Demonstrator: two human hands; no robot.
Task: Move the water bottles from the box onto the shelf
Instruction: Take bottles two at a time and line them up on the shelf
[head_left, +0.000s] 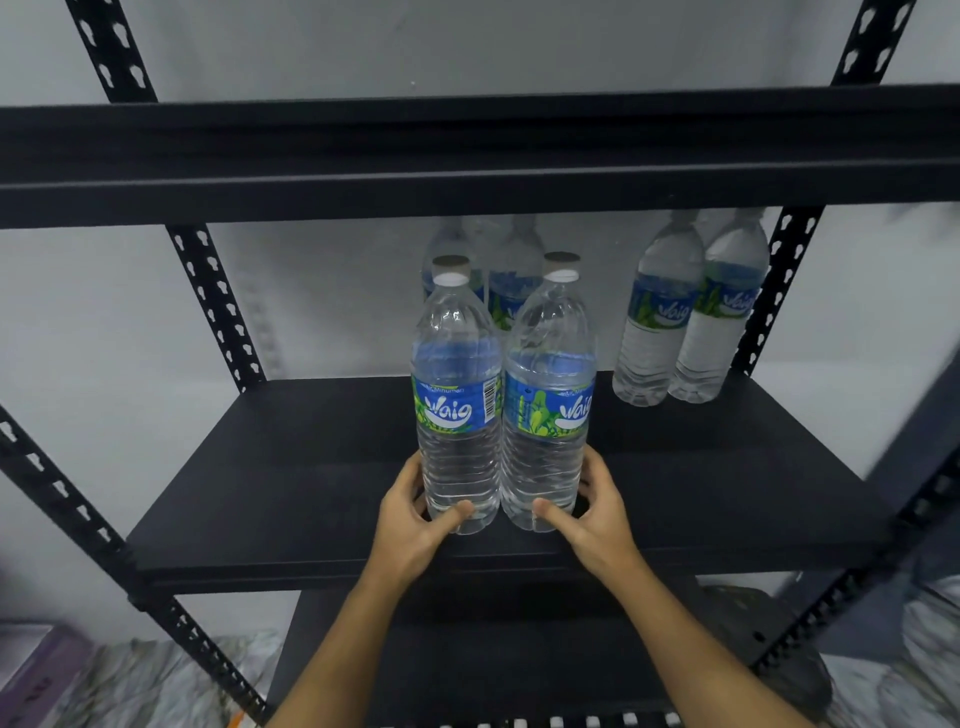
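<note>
Two clear water bottles with blue-green labels stand upright side by side near the front of the black middle shelf (260, 493). My left hand (415, 519) grips the base of the left bottle (457, 405). Around the base of the right bottle (550, 400) closes my right hand (597, 514). Behind them stand two more bottles (511, 280), partly hidden. At the back right of the same shelf is another pair of bottles (685, 322). The box is out of view.
A black upper shelf (467, 161) hangs low over the bottle caps. Perforated black uprights (218, 306) frame both sides. A lower shelf (493, 649) sits below my forearms. The wall is close behind. Marbled floor (156, 675) shows at the bottom left.
</note>
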